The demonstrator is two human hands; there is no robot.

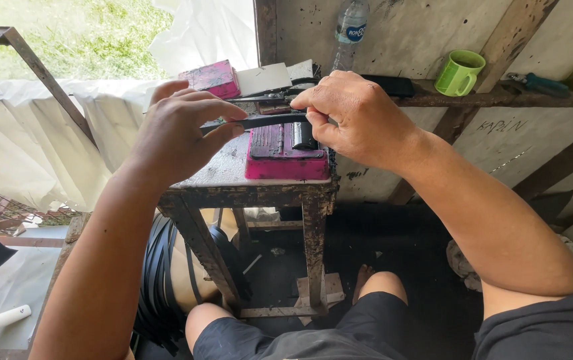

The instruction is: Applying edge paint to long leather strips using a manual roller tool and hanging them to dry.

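view: I have just one, worn on the head
facing: down and forward over the small worktop (230, 170); wall behind
nearness: close, at arm's length; knees at the bottom edge

Left hand (176, 130) and right hand (356, 117) pinched a black strap (266, 121) over a pink block (285, 152) on a worn metal stand (246, 190). Far right, a green mug (458, 72) sat on a ledge (500, 100).

Green mug (458, 72) on ledge (500, 100); plastic bottle (350, 30); blue-handled tool (538, 84).
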